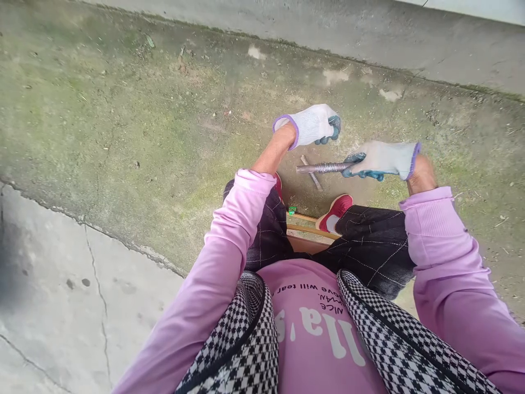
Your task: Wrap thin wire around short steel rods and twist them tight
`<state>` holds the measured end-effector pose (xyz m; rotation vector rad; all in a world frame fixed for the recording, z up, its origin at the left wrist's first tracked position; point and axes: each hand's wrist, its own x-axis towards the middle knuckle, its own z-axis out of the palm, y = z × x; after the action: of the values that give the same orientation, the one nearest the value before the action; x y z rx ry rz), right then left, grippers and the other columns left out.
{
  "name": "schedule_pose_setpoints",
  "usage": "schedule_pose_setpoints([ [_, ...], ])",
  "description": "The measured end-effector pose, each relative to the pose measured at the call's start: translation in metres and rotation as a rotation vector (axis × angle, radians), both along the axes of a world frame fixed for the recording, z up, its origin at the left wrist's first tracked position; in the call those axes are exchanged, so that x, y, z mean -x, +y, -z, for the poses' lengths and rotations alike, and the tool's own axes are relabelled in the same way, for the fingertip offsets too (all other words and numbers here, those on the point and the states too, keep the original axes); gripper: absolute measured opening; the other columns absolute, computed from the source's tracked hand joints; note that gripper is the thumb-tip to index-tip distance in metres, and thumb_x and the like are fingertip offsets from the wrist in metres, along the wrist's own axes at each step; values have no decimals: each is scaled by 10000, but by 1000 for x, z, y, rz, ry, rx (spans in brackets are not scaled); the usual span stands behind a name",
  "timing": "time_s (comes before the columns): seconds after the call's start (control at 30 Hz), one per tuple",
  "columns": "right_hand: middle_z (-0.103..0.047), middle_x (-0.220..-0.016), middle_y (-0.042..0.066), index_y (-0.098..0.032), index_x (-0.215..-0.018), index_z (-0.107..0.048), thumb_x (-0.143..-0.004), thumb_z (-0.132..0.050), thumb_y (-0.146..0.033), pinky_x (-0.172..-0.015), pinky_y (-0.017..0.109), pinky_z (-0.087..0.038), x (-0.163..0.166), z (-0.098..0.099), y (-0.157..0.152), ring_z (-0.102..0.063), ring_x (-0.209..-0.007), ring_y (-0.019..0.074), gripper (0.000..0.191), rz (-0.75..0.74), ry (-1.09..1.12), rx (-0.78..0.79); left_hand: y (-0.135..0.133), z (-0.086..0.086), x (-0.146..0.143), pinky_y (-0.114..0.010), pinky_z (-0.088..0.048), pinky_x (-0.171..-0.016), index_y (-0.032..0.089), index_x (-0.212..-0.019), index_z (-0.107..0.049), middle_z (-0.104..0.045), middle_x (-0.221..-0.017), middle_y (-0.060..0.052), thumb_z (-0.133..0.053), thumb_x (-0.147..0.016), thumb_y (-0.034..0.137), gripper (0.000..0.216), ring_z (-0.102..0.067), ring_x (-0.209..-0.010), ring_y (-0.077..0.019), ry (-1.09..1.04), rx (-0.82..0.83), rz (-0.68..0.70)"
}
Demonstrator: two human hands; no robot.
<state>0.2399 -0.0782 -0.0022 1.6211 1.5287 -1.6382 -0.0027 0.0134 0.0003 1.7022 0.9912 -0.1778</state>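
My right hand (381,160), in a white glove with blue-coated fingers, is closed around one end of a stick (305,169). Thin, shiny wire-like strand (328,167) is wound around the stick's middle. The stick points left, roughly level across the view. My left hand (320,125), gloved the same way, is up and to the left of it with fingers curled shut. A faint thin line shows just below those fingertips; whatever they pinch is too small to make out. A second, shorter stick (316,181) shows beneath the wound one, crossing it at a slant.
Mossy, dirt-covered ground (164,109) spreads around me, with a concrete ledge (369,38) along the top and cracked concrete (61,284) at lower left. Wooden slats (311,232) and a red shoe (337,210) are below my hands. A small green item (292,210) lies near the slats.
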Motion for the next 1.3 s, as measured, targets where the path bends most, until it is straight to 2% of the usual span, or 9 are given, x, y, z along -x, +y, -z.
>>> schedule_pose_setpoints([
  [0.1,-680,-731,23,-222,-975,-847,-1077,-961,-420,-627,326,-448,-2,4,7,-624,-656,192,250,-51,-215,-69,-2,-1,-3,-326,-643,-952,131,-1452,-1006,-980,-1226,-162,-663,-954,210,610,-897,-1105,-292,36,-29,38],
  [0.27,-524,-625,0,-266,-884,-725,-1157,-891,-377,-643,352,-375,-21,-7,19,-500,-679,206,338,93,-381,-316,-9,-10,-11,-325,-618,-973,102,-1510,-966,-975,-1218,-135,-629,-1044,187,581,-868,-1106,-258,52,-11,20],
  [0.47,-643,-753,-15,-238,-1016,-749,-1104,-976,-303,-550,310,-488,-19,-16,11,-526,-633,157,252,831,51,-410,-11,-18,-11,-443,-601,-1074,21,-1433,-939,-954,-1094,-158,-692,-1092,143,438,-801,-1067,-236,-125,89,-71],
  [0.6,-615,-686,-23,-247,-963,-749,-1065,-959,-304,-494,298,-457,-11,-30,3,-510,-581,146,240,892,337,-396,-8,-9,-10,-446,-596,-1059,59,-1360,-955,-949,-1079,-134,-705,-1097,120,368,-795,-1075,-231,-179,121,-102],
  [0.7,-626,-658,-16,-245,-904,-748,-939,-1025,-319,-474,290,-437,-15,-38,-1,-496,-543,135,290,789,492,-289,-3,3,-11,-429,-593,-1042,57,-1328,-949,-958,-1079,-116,-695,-1066,63,365,-769,-1020,-213,-194,94,-99],
  [0.77,-658,-678,-4,-233,-890,-766,-862,-1070,-298,-478,283,-441,-19,-38,-2,-510,-545,132,312,643,470,-167,1,9,-10,-384,-593,-1049,75,-1265,-959,-972,-1135,-100,-681,-1029,24,368,-775,-1044,-205,-208,36,-62],
  [0.9,-712,-771,26,-212,-956,-858,-922,-1062,-304,-536,276,-483,-18,-29,-3,-559,-621,145,226,361,287,-13,2,9,-7,-354,-599,-1005,95,-1191,-981,-963,-1103,-81,-686,-1015,47,346,-820,-1051,-228,-168,-46,3],
  [1.1,-694,-774,47,-195,-1092,-886,-1139,-883,-380,-664,344,-494,0,-25,3,-619,-683,201,191,-38,-212,-76,-9,-3,-9,-394,-626,-988,96,-1320,-1000,-971,-1094,-126,-660,-1031,116,447,-846,-1013,-248,-63,-23,-20],
  [1.3,-847,-1108,215,-115,-1413,-875,-1257,-629,-491,-865,437,-505,-11,-32,17,-687,-934,300,475,-101,-482,-215,-13,-22,-16,-568,-586,-1121,168,-1379,-994,-995,-1131,-161,-879,-1038,464,466,-813,-1190,-359,-25,-10,-34],
])
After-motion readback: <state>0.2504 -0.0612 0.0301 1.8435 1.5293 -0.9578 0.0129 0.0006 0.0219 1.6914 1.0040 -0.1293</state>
